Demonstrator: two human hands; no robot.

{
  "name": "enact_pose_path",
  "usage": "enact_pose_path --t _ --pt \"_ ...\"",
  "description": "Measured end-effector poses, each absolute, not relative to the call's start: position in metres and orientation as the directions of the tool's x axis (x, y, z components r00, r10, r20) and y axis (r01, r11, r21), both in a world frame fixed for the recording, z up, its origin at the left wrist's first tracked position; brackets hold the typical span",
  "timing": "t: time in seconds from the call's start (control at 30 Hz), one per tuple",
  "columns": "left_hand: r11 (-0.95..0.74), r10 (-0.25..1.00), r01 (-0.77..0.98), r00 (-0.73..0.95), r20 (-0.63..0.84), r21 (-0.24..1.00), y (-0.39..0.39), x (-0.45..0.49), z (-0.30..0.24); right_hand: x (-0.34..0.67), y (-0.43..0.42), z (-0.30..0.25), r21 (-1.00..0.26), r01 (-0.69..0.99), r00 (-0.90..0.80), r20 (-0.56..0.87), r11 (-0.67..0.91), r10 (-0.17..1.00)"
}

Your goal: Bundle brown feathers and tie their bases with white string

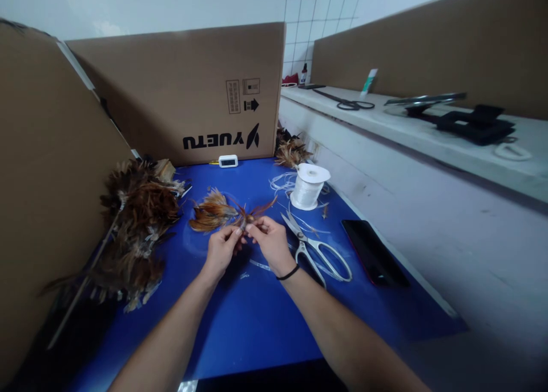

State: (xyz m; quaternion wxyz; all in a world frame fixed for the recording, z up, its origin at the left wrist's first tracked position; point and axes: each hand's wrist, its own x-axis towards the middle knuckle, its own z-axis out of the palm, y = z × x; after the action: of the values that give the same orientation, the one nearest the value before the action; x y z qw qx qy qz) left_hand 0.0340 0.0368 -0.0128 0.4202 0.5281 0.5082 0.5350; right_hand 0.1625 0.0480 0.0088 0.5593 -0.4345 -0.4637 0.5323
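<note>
Over the middle of the blue table, my left hand [223, 247] and my right hand [270, 242] meet with thumbs and fingertips pinched together. Between them are a few thin brown feathers [262, 209], held near their pale quill ends and fanning out away from me. Both hands grip this small bunch, though the exact hold is partly covered by the fingers. Just beyond my left hand lies a fuller bunch of orange-brown feathers [213, 212]. Silver scissors [306, 241] rest with blades parted close to my right hand, which wears a black band at the wrist.
A white spool of clear ribbon [307, 188] stands behind the scissors. Right of them lies a dark phone [374, 252]. Heaped brown feathers [143, 209] fill the left side. A cardboard box [180, 95] walls the back, with a small white digital display [228, 161] before it. A ledge [385, 115] runs along the right.
</note>
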Motion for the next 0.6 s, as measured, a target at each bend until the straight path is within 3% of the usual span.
enact_pose_path --t 0.6 --pt "-0.114 0.990 0.077 -0.071 0.120 0.991 0.0357 0.0360 -0.0102 0.1623 0.0471 0.0033 -0.982 -0.065 0.027 0.175 0.176 0.984"
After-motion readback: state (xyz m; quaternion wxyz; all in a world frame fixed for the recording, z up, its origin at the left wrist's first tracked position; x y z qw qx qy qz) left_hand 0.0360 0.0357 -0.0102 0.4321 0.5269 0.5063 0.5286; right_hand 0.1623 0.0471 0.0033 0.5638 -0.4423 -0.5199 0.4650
